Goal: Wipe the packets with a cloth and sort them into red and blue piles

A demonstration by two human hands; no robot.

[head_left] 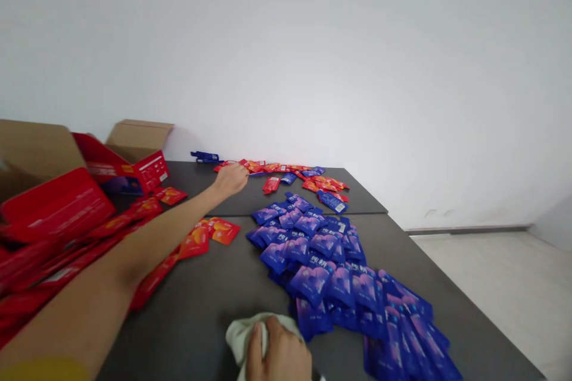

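Observation:
My left hand (pixel 231 179) reaches far across the dark table (pixel 210 303), fingers curled at the edge of a row of red sachets (pixel 277 169) by the wall; what it grips, if anything, is hidden. My right hand (pixel 277 352) rests at the table's near edge, closed on a pale green cloth (pixel 243 332). A large heap of blue sachets (pixel 330 268) spreads from the middle of the table to the near right corner, just right of that hand.
Red flat boxes (pixel 53 208) and open cardboard cartons (pixel 138 136) crowd the left side, with loose red sachets (pixel 210 233) beside my forearm. A white wall stands behind the table. Pale floor (pixel 496 286) lies to the right.

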